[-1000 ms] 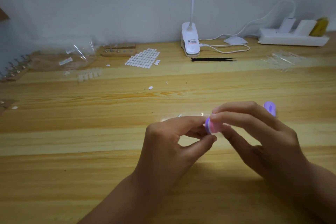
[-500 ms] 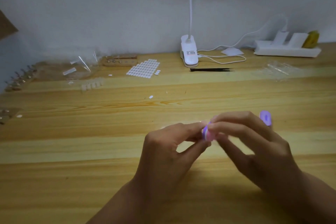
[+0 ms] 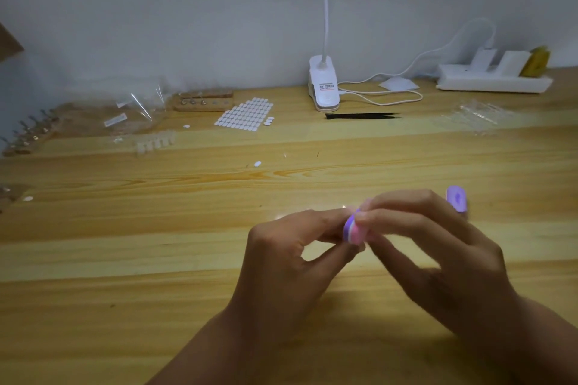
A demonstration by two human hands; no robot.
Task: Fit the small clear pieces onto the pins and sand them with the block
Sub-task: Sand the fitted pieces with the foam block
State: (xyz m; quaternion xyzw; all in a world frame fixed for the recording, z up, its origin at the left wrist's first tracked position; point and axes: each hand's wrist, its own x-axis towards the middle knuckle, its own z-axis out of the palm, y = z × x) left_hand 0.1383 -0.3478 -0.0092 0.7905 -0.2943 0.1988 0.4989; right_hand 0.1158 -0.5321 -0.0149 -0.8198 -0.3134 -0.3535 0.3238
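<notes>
Sanding apparently under way: right hand's grip holds purple-and-pink layered sanding block; left hand's grip pinched, contents hidden. Small clear pieces at 10 o'clock seemingly remain.

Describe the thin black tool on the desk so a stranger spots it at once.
Find the white clip lamp at the back of the wooden desk. Just in front of it lies the thin black tool, the only dark, pointed thing.
</notes>
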